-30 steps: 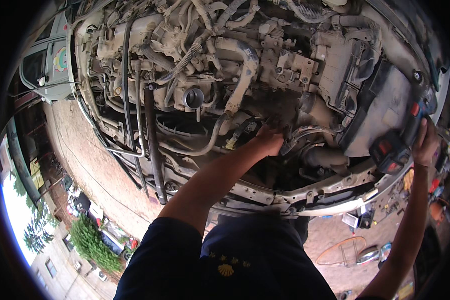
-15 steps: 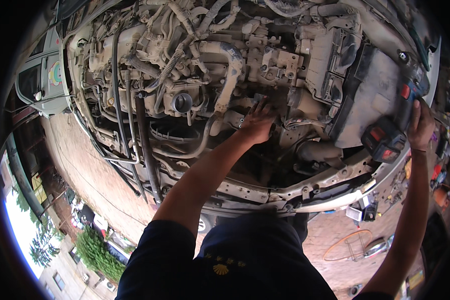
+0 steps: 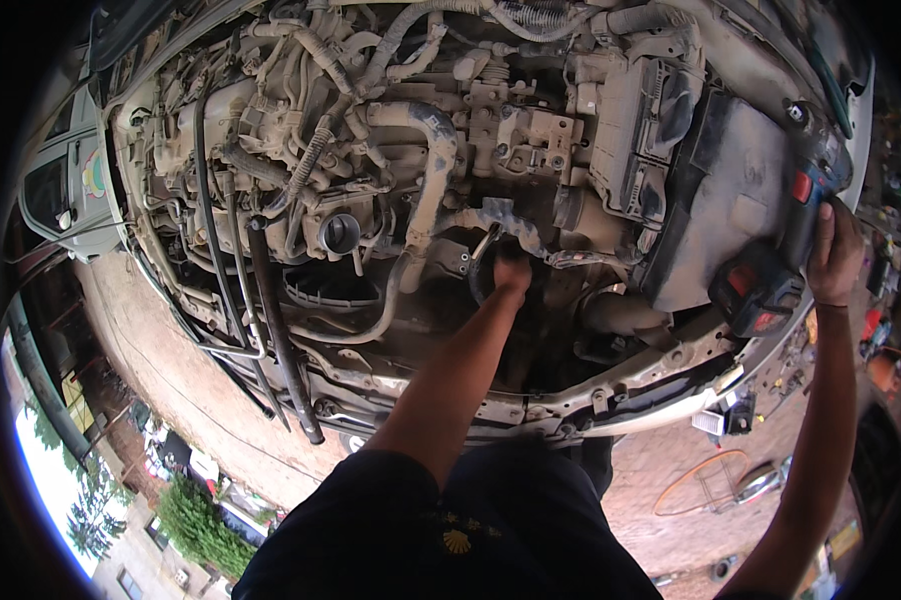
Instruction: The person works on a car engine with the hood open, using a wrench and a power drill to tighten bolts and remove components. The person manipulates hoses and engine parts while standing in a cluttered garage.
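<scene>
My left hand point(image 3: 513, 272) reaches down into a dark gap in a dusty engine bay. Its fingers disappear into shadow below a curved, dirt-covered hose point(image 3: 499, 212), so what they touch is hidden. Close to its left are a slim metal piece point(image 3: 487, 242) and a dark curved line. At the right side of the bay, my right hand point(image 3: 839, 258) is closed against the handle of a cordless power tool point(image 3: 799, 225), its thumb along the grip. The tool is blue, red and black, with a chunky battery point(image 3: 759, 288) at its lower end. Some fingers are out of sight.
A dark cover point(image 3: 736, 195) lies beside the tool. Long bars point(image 3: 271, 300) cross the left of the bay. An open round neck point(image 3: 340, 234) stands among the hoses. The front body edge point(image 3: 571, 405) runs before me. Tools and a hoop-shaped frame point(image 3: 701, 482) lie on the ground at right.
My left hand has moved off the top of the curved hose and down into the gap below it, uncovering the hose. My right hand stays at the power tool; the view has shifted slightly.
</scene>
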A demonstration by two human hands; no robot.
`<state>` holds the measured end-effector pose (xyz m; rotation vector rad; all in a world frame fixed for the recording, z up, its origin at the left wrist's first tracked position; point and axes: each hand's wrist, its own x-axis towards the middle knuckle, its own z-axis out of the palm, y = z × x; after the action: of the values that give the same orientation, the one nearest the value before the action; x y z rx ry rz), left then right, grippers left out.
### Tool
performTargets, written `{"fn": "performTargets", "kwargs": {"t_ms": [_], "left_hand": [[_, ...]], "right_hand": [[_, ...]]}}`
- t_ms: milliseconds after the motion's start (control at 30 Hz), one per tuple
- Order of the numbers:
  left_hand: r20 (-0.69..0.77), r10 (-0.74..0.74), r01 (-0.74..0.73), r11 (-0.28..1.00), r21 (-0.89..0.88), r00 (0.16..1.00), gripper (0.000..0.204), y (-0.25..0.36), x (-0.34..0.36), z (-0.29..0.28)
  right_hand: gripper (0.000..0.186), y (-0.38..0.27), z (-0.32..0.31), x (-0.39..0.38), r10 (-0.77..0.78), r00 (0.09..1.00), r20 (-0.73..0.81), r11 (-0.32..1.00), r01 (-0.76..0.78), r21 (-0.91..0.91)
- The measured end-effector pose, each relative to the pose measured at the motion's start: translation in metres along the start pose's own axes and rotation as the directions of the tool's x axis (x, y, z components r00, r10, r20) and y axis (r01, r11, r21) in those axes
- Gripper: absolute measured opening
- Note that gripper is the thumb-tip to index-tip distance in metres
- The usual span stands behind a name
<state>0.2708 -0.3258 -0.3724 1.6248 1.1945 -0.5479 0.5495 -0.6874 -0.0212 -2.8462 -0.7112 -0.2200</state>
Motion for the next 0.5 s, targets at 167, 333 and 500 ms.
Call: {"fn": "performTargets", "kwargs": {"t_ms": [167, 333, 500], "left_hand": [[-0.020, 0.237, -0.207, 0.886, 0.416, 0.971, 0.032, -0.074, 0.122, 0.048], [-0.002, 0.081, -0.079, 0.981, 0.178, 0.997, 0.032, 0.013, 0.096, 0.028], [-0.008, 0.060, -0.058, 0.988, 0.140, 0.998, 0.032, 0.023, 0.100, 0.029]], "right_hand": [[0.037, -0.006, 0.007, 0.013, -0.069, 0.997, 0.021, 0.997, 0.068, 0.040], [0.039, 0.017, 0.003, -0.003, 0.041, 0.997, 0.069, 0.994, -0.048, 0.102], [0.040, 0.020, 0.003, 0.000, -0.050, 0.999, 0.015, 0.995, 0.049, 0.084]]}}
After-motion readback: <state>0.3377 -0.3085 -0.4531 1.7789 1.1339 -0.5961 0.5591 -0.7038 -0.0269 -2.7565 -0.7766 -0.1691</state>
